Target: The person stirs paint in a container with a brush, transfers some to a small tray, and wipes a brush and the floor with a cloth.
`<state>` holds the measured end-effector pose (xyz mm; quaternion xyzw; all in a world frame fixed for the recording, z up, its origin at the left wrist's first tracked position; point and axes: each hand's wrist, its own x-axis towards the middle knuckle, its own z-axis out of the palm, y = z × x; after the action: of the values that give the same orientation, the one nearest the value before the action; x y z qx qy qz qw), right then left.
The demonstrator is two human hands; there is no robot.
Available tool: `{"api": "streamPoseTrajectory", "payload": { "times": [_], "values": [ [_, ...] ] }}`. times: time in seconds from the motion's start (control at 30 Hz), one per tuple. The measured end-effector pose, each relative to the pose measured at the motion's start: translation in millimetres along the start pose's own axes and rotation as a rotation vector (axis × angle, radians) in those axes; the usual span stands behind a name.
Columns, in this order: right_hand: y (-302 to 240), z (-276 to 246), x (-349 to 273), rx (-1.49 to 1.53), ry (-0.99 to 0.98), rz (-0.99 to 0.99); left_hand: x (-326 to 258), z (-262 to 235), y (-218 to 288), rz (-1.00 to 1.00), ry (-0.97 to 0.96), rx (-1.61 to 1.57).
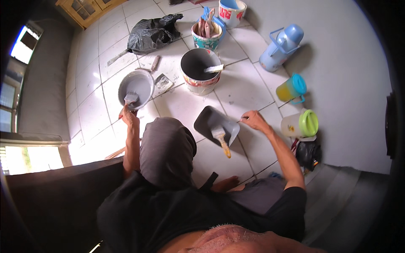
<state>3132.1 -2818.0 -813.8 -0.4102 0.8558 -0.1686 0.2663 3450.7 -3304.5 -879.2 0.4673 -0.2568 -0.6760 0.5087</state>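
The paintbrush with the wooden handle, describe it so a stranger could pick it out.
On the white tiled floor, find the dark paint tray beside the right hand. The paintbrush lies across its lower edge, pale wooden handle pointing toward the person, unlike the tools standing in the buckets.

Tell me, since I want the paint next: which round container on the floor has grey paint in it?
The shallow grey bowl by the left hand; the bigger bucket looks dark inside.

Grey paint-filled basin (136, 87) on white tile, small trowel (130, 98) resting inside; grey tray (216, 123) tilted, brush (220, 137) across it
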Motion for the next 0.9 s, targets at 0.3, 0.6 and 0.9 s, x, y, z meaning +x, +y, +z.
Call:
{"api": "streamPoseTrajectory", "payload": {
  "times": [0.3,0.6,0.9],
  "values": [
    [-15,-17,-18,0.034,-0.089,0.183,60,14,-23,0.019,0.294,0.02],
    [-21,-11,4,0.028,-0.044,0.093,99,29,-8,0.022,0.356,0.0],
    [-29,-15,37,0.03,0.036,-0.109,175,27,28,0.184,0.096,2.156]
  ]
}}
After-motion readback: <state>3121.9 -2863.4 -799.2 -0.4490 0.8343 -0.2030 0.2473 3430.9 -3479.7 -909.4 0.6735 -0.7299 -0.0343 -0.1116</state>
